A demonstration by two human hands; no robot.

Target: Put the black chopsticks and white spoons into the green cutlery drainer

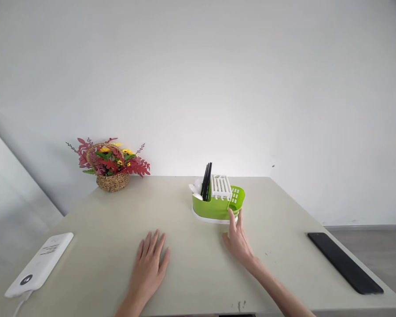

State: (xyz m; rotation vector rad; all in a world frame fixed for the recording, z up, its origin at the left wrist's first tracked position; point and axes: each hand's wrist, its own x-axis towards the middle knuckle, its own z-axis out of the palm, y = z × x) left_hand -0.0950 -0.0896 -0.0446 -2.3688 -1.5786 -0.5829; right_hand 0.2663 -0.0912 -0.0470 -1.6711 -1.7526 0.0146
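Observation:
A green utensil holder (211, 208) with a white base stands upright toward the back of the table. White spoons (196, 190) and black chopsticks (206, 182) stand in its left part. A white slotted rack (221, 186) with small hooks sits over its middle, and an open green tray with square holes forms its right end. My right hand (239, 242) reaches to that right end; its outstretched fingertips are at the holder's lower front edge, with the thumb apart. My left hand (150, 266) lies flat on the table, fingers spread, holding nothing.
A wicker basket (112, 182) of red and yellow flowers stands at the back left. A white power bank (41, 263) with a cable lies at the left edge, and a black flat phone-like slab (345, 262) at the right. A wall rises behind the pale table (185, 273).

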